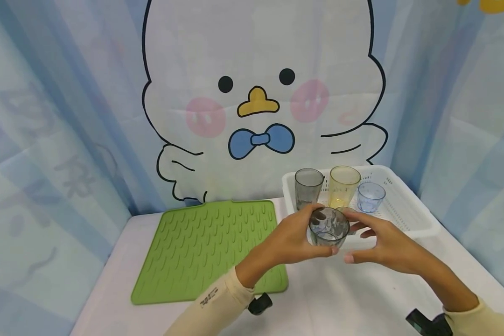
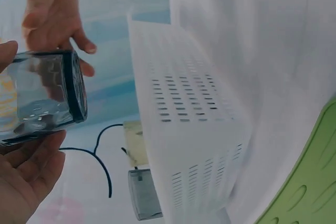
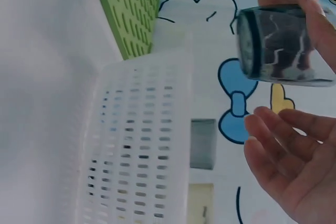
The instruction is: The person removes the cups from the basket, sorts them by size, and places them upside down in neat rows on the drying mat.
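Observation:
My left hand [image 1: 291,238] grips a clear, grey-tinted drinking glass [image 1: 329,228] between thumb and fingers, above the table in front of the white basket. The right hand [image 1: 388,245] hovers just to the right with fingers spread and loosely bent, holding nothing. In the right wrist view, a gap separates those fingers [image 3: 262,129] from the glass [image 3: 283,43]. Inside the basket [image 1: 422,221] stand a tall grey glass [image 1: 308,186], a tall yellow glass [image 1: 343,184] and a short blue glass [image 1: 370,197]. Another glass rim shows partly behind the right fingers.
A green ridged drying mat [image 1: 210,247] lies on the white table to the left of the basket. Curtains enclose the back and both sides, the back one [image 1: 256,56] printed with a cartoon bird.

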`<action>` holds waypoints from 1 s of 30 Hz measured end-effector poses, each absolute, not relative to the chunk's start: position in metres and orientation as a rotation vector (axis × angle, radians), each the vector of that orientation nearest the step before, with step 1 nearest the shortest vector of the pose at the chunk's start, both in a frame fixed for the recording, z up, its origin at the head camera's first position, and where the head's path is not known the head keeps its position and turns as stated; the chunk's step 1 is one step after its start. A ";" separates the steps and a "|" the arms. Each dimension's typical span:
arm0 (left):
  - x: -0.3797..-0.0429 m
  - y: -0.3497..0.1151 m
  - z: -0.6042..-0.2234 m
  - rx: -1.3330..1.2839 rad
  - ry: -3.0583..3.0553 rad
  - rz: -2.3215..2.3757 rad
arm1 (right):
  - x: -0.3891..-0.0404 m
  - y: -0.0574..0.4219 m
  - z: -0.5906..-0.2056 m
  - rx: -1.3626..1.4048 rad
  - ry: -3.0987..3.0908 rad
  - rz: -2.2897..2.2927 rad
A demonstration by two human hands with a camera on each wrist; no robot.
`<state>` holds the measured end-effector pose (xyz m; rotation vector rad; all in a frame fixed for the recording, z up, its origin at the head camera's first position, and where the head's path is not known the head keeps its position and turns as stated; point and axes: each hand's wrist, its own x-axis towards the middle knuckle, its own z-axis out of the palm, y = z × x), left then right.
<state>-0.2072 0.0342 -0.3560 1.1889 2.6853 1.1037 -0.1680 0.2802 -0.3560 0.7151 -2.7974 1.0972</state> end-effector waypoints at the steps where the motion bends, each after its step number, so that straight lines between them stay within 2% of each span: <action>1: -0.205 0.032 -0.354 1.186 2.675 1.123 | -0.168 0.278 -0.360 0.724 -2.797 1.124; 12: -0.186 0.014 -0.348 1.284 2.611 1.227 | -0.169 0.247 -0.390 0.897 -2.687 1.539; 21: -0.185 -0.004 -0.353 1.340 2.621 1.201 | -0.170 0.240 -0.392 0.927 -2.670 1.606; 30: -0.182 -0.019 -0.360 1.262 2.569 1.253 | -0.173 0.242 -0.392 0.930 -2.626 1.635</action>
